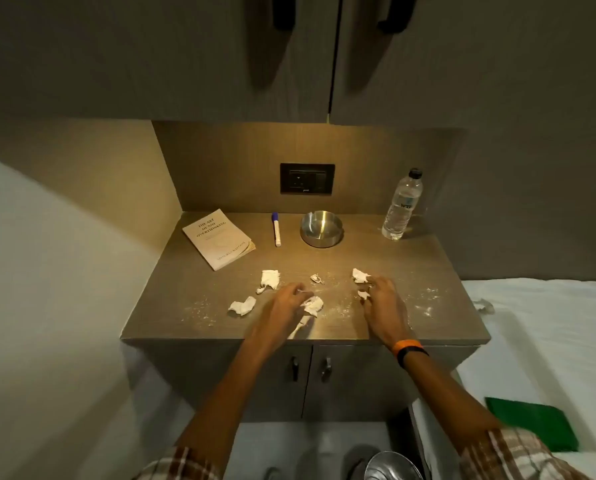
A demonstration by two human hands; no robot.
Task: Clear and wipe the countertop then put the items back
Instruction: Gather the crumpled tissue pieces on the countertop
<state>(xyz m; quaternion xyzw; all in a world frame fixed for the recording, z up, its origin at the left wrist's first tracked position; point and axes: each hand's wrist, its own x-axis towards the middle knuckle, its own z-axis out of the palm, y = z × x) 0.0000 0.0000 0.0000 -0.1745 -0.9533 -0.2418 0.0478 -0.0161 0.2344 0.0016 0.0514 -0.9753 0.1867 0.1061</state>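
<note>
The brown countertop (pixel 199 289) is dusted with white powder and strewn with several crumpled white paper scraps (pixel 269 279). My left hand (pixel 282 306) is closed on one crumpled scrap (pixel 313 305) near the front middle. My right hand (pixel 384 306) pinches a small scrap (pixel 363 294), with another scrap (pixel 360 276) just beyond its fingertips. At the back lie a beige book (pixel 218 239), a blue-capped marker (pixel 276 229), a steel ashtray (pixel 321 229) and a clear water bottle (pixel 402 205).
A green cloth (pixel 531 427) lies on the white bed (pixel 549 341) to the right, with one scrap (pixel 483 305) by the counter's edge. A steel bin (pixel 391 465) stands on the floor below. Cabinet doors (pixel 310 375) sit under the counter, a socket panel (pixel 307 178) behind.
</note>
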